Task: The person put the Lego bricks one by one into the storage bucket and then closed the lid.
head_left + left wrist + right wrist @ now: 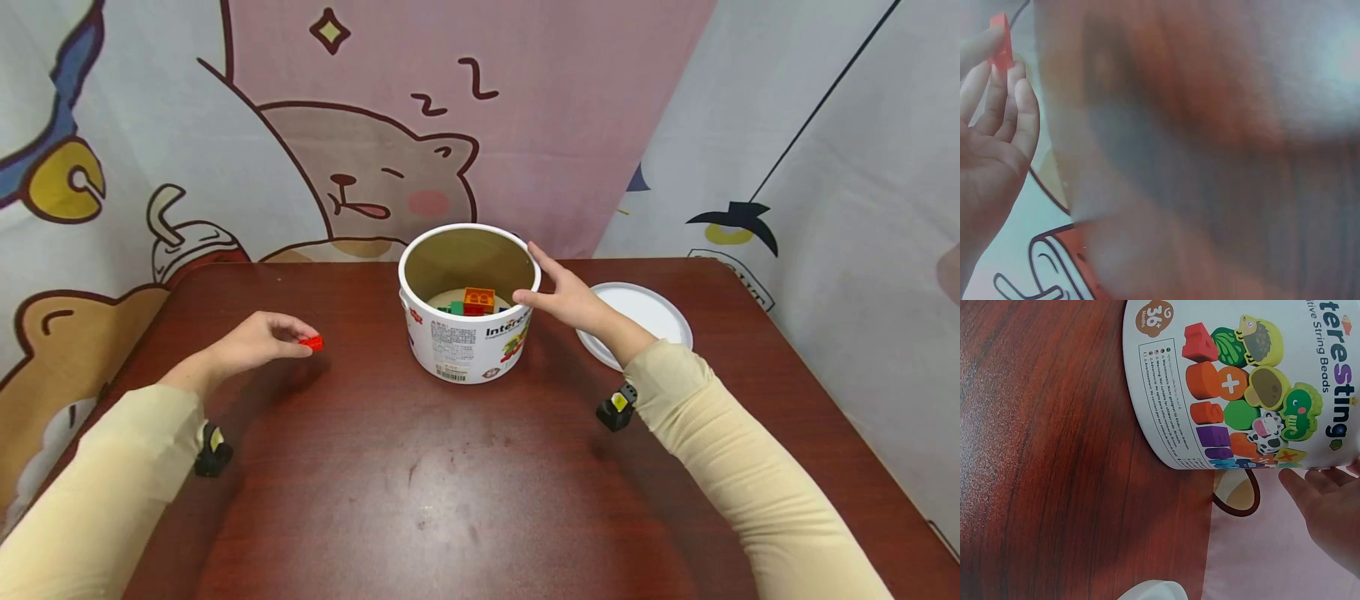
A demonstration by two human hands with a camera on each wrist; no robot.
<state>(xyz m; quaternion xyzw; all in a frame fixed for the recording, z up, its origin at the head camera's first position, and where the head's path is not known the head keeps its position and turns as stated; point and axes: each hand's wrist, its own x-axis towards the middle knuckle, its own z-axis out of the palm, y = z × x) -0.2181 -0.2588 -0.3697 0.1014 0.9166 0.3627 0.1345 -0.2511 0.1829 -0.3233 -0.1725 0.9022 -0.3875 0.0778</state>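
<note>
A small red toy brick (pixel 312 342) is pinched between the thumb and fingertips of my left hand (pixel 258 342), above the left part of the table. In the left wrist view the same brick (pixel 1001 40) stands at the upper left. My right hand (pixel 566 296) rests against the right side of a white bucket (pixel 457 346), thumb and forefinger spread at its rim. Inside the bucket lie an orange block (pixel 479 300) and a green block (pixel 456 308), with other pieces partly hidden. The right wrist view shows the bucket's printed side (pixel 1235 394).
A round white lid (pixel 648 312) lies on the table right of the bucket, partly behind my right forearm. The dark red wooden table (pixel 420 483) reaches back to a cartoon-printed cloth (pixel 585 100).
</note>
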